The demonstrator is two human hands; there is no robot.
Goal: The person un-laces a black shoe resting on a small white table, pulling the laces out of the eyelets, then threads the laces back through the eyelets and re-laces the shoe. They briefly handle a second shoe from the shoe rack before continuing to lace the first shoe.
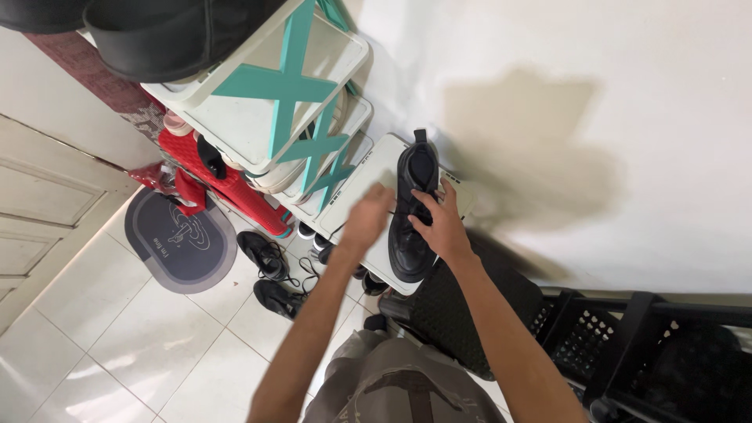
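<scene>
the right hand (443, 225) lay on a black lace-up boot (413, 211), its fingers (424, 205) spread and gripping the upper. the boot sat on the white shelf (362, 182) of a teal-braced shoe rack (291, 84). the left hand (365, 221) hovered blurred just beside the boot, fingers loosely released, holding nothing. black sneakers (270, 270) lay on the tiled floor (117, 329) below.

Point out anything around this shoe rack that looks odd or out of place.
Two black shoes lie askew on the tiled floor beside the shoe rack, laces trailing. A large brownish stain discolours the white wall. The boot under the right hand sits straight.
</scene>
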